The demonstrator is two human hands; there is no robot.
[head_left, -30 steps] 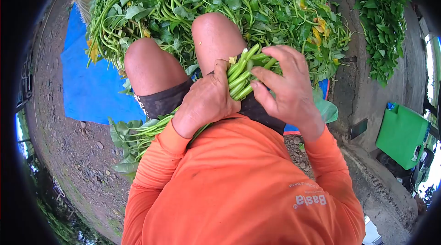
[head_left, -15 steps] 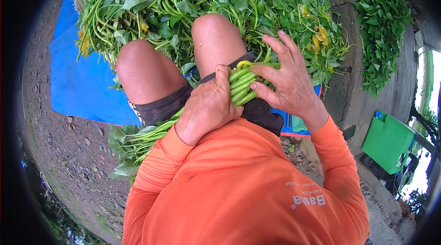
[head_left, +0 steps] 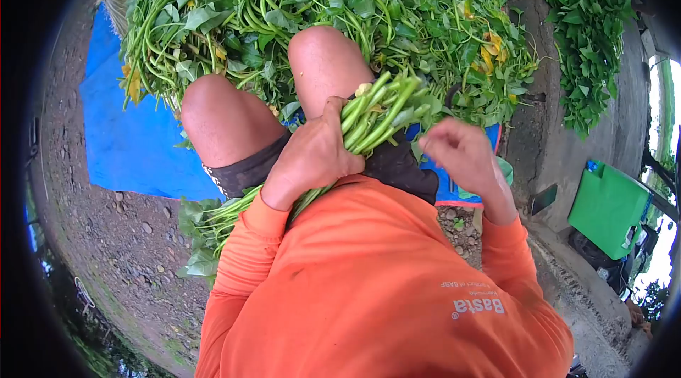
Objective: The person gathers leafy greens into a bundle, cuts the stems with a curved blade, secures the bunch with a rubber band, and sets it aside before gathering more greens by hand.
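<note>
My left hand (head_left: 312, 154) is wrapped round a bundle of leafy green stems (head_left: 376, 115) over my lap. The thick cut ends fan out above the fist to the upper right. Behind the wrist, the leafy end (head_left: 202, 232) sticks out at lower left, past my orange sleeve. To the right of the bundle, apart from it, is my right hand (head_left: 461, 154). Its fingers are bent and smeared by motion, so I cannot tell whether anything is in them. A large heap of the same greens (head_left: 284, 2) lies in front of my knees.
A blue tarp (head_left: 135, 144) lies under the heap, with gravelly ground (head_left: 135, 250) to the left. More dark green leaves (head_left: 585, 37) lie at upper right on a concrete ledge. A green box (head_left: 608, 208) stands at far right.
My right hand has drawn away from the stems, down and to the right, and its spread fingers have curled. The bundle's cut ends now fan out more widely in my left hand.
</note>
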